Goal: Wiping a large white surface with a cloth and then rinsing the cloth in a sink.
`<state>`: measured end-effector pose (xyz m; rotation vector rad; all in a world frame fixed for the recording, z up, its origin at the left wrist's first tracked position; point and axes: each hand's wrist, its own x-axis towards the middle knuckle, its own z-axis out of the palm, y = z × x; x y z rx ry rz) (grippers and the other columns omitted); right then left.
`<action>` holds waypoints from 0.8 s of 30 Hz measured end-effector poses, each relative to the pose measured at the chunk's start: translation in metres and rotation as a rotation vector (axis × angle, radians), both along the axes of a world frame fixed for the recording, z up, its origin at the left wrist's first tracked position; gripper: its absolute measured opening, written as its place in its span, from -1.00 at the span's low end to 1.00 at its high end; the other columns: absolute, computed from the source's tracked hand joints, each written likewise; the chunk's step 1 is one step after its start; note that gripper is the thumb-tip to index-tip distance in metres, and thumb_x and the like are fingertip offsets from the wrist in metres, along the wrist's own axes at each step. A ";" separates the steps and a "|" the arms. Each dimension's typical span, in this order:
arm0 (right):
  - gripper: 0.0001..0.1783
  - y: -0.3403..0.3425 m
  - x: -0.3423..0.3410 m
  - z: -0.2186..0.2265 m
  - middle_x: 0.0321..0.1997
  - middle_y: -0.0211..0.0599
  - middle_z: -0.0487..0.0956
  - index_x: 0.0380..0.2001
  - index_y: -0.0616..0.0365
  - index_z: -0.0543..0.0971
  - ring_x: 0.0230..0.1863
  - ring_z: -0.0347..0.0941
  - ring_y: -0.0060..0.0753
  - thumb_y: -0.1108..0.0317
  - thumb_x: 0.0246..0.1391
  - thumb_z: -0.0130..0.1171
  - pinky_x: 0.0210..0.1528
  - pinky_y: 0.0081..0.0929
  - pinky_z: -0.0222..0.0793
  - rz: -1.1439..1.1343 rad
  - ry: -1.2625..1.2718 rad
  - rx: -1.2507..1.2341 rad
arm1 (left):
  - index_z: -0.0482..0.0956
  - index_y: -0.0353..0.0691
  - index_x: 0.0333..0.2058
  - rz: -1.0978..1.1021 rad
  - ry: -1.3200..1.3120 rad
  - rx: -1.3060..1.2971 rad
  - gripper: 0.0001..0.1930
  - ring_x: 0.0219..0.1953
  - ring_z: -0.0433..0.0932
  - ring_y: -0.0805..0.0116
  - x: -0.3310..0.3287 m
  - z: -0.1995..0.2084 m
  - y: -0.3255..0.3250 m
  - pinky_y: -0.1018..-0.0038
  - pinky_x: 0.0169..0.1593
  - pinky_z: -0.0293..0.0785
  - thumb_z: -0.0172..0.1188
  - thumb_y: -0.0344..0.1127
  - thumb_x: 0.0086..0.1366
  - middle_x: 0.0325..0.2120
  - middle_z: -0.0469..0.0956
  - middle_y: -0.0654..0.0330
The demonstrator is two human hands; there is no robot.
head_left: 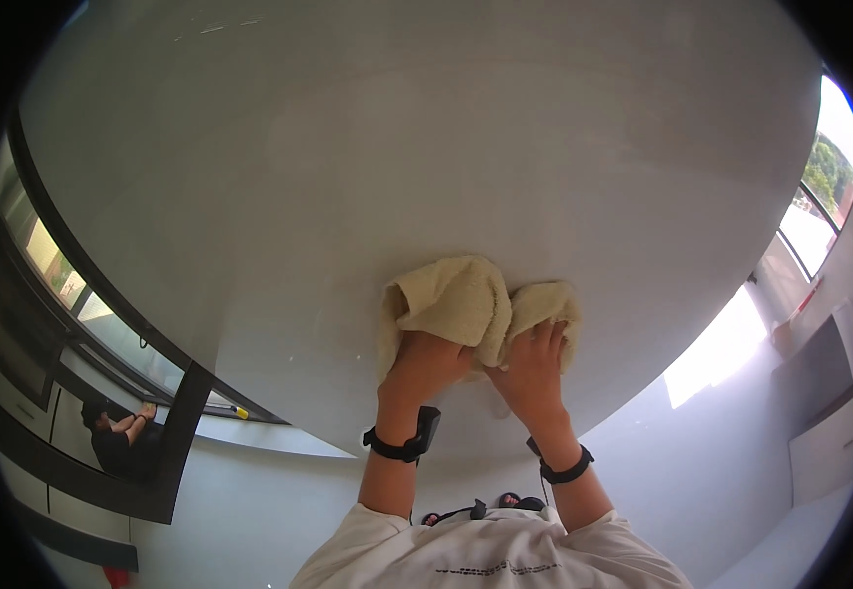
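Observation:
A pale yellow towel [458, 294] lies bunched against a broad, light grey surface [426, 157]. My left hand [427, 363] grips the towel's left part; a fold covers most of its fingers, while the thumb side shows near the middle. On the right part, my right hand [533, 369] has its fingers bent over the cloth, pressing and holding it. The two hands are close together, thumbs toward each other. Each wrist wears a black band, and the left one carries a small dark box.
Windows [823, 187] stand at the right, with bright light on the pale floor [716, 353]. At the left are a dark frame [183, 432] and a seated person in dark clothes [127, 437]. My feet [511, 501] show below the surface's near edge.

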<state>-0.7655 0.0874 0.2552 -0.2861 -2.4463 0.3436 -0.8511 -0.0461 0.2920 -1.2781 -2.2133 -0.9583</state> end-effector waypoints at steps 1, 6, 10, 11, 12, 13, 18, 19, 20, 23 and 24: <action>-0.08 0.023 0.012 0.000 0.15 0.26 0.15 0.17 0.31 0.16 0.17 0.04 0.44 0.24 -0.24 0.40 0.23 0.25 0.00 -0.038 0.071 -0.051 | 0.43 -0.19 0.04 0.008 0.071 -0.027 -0.53 0.13 0.32 -0.03 0.008 -0.001 0.020 0.12 0.20 0.17 0.19 -0.39 0.09 0.02 0.44 0.07; 0.11 0.127 0.056 0.009 0.23 0.30 -0.02 0.23 0.37 -0.02 0.28 -0.14 0.40 0.23 -0.26 0.46 0.28 0.11 -0.03 -0.099 0.066 -0.410 | 0.41 -0.14 0.08 -0.107 0.186 -0.075 -0.50 0.19 0.27 0.04 0.046 0.007 0.113 -0.03 0.27 -0.04 0.21 -0.23 0.14 0.07 0.41 0.07; 0.21 0.174 0.069 -0.015 0.26 0.22 -0.05 0.27 0.33 -0.15 0.29 -0.14 0.34 0.25 -0.28 0.48 0.32 0.09 -0.09 -0.095 0.183 -0.409 | 0.42 -0.14 0.07 -0.233 0.067 -0.033 -0.51 0.15 0.31 0.03 0.062 -0.015 0.162 0.09 0.25 0.09 0.21 -0.22 0.14 0.08 0.40 0.05; 0.20 0.177 0.072 -0.021 0.26 0.21 -0.05 0.27 0.33 -0.15 0.30 -0.14 0.32 0.28 -0.28 0.48 0.33 0.07 -0.10 -0.111 0.165 -0.424 | 0.42 -0.14 0.07 -0.259 0.068 -0.039 -0.50 0.14 0.32 0.03 0.062 -0.021 0.166 0.13 0.25 0.13 0.21 -0.21 0.14 0.08 0.40 0.04; 0.19 0.180 0.075 -0.025 0.26 0.21 -0.05 0.27 0.33 -0.14 0.31 -0.14 0.30 0.30 -0.27 0.48 0.33 0.05 -0.10 -0.136 0.148 -0.438 | 0.42 -0.14 0.07 -0.263 0.064 -0.037 -0.50 0.14 0.32 0.03 0.063 -0.019 0.168 0.13 0.25 0.13 0.21 -0.21 0.14 0.08 0.40 0.04; 0.19 0.182 0.076 -0.027 0.26 0.21 -0.05 0.27 0.33 -0.14 0.31 -0.14 0.30 0.30 -0.27 0.48 0.33 0.05 -0.10 -0.141 0.144 -0.437 | 0.44 -0.15 0.05 -0.255 0.101 -0.037 -0.53 0.11 0.35 0.03 0.065 -0.017 0.168 0.15 0.21 0.17 0.21 -0.21 0.14 0.05 0.42 0.04; 0.17 0.175 0.074 -0.021 0.27 0.15 -0.02 0.27 0.29 -0.11 0.31 -0.06 0.21 0.37 -0.30 0.48 0.33 -0.04 -0.03 -0.095 0.192 -0.583 | 0.51 -0.20 -0.07 -0.212 0.075 0.003 -0.63 0.00 0.43 0.04 0.064 -0.006 0.145 0.15 0.09 0.29 0.20 -0.24 0.13 -0.10 0.51 0.03; 0.17 0.170 0.072 -0.016 0.27 0.15 -0.02 0.27 0.29 -0.11 0.31 -0.06 0.21 0.37 -0.30 0.48 0.33 -0.04 -0.03 -0.092 0.189 -0.579 | 0.53 -0.22 -0.11 -0.196 0.057 0.023 -0.66 -0.05 0.46 0.05 0.061 -0.004 0.136 0.16 0.04 0.32 0.20 -0.26 0.12 -0.17 0.54 0.04; 0.18 0.164 0.070 -0.008 0.27 0.14 -0.02 0.27 0.28 -0.10 0.31 -0.04 0.21 0.37 -0.31 0.49 0.32 -0.05 -0.01 -0.094 0.192 -0.570 | 0.55 -0.23 -0.16 -0.179 0.039 0.043 -0.70 -0.11 0.49 0.05 0.058 -0.003 0.127 0.16 -0.01 0.35 0.20 -0.27 0.12 -0.25 0.56 0.05; 0.18 0.128 0.061 0.011 0.28 0.14 -0.01 0.27 0.28 -0.09 0.31 -0.04 0.20 0.38 -0.32 0.49 0.31 -0.06 0.02 -0.109 0.200 -0.483 | 0.57 -0.24 -0.21 -0.114 0.013 0.076 -0.74 -0.22 0.53 0.06 0.049 0.000 0.096 0.21 -0.10 0.42 0.21 -0.31 0.10 -0.35 0.58 0.07; 0.17 0.111 0.055 0.017 0.28 0.14 -0.01 0.27 0.28 -0.09 0.32 -0.06 0.21 0.38 -0.32 0.48 0.30 -0.06 0.02 -0.124 0.213 -0.408 | 0.57 -0.24 -0.21 -0.110 0.011 0.079 -0.74 -0.22 0.53 0.06 0.044 -0.001 0.082 0.21 -0.10 0.42 0.21 -0.31 0.10 -0.35 0.58 0.07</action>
